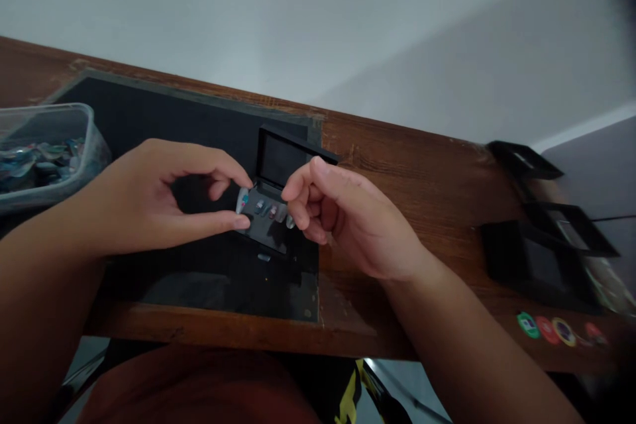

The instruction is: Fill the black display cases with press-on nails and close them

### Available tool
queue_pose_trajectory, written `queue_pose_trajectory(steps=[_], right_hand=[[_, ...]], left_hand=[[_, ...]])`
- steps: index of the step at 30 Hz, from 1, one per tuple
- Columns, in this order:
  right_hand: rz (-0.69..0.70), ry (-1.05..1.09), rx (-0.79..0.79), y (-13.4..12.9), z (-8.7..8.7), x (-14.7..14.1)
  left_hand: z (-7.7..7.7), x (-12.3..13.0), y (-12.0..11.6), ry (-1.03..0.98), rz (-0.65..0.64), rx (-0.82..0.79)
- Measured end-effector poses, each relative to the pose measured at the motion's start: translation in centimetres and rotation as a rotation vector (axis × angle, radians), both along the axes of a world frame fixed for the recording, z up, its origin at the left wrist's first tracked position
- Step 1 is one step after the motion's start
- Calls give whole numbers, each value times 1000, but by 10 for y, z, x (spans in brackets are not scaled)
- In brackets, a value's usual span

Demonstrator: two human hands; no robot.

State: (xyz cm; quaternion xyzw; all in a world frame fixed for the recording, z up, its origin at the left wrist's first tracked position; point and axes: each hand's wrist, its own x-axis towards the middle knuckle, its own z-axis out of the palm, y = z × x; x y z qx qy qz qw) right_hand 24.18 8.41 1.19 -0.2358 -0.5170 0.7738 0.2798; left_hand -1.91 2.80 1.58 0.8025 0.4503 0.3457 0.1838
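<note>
Small black rectangular box with hinged lid and grey lining [261,233]: open, lid raised on the far side, standing on the flat black mat [199,288] near its right edge, between the two hands.

Contents, in a row: one pale grey elongated piece with blue and red marks [242,199], at the left end; one small blue-grey piece [259,206]; one small reddish piece [272,211]; one small pale piece [291,220], just below the right fingertips.

Left hand [142,195]: thumb and forefinger curved apart, tips at the box's left end, either side of the pale grey elongated piece. Right hand [358,225]: fingers curled inward, tips over the box's right part. In this dim view, whether either hand grips anything cannot be told.

Also present: small dark glossy piece [264,257], on the mat in front of the box; clear plastic tub with rounded corners [97,146], far left, holding heaped small grey-blue pieces [42,162]; black open box [541,265], at right; green round badge [528,324] and yellow-rimmed dark round badge [564,330], along the near edge of the brown wood-grain table [397,152]
</note>
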Motion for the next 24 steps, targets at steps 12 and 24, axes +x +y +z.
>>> queue_pose_trajectory(steps=[12, 24], right_hand=[[7, -58, 19, -3, 4, -1], [11, -84, 72, -4, 3, 1]], left_hand=[[-5, -5, 5, 274, -83, -291], [-15, 3, 4, 269, -55, -312]])
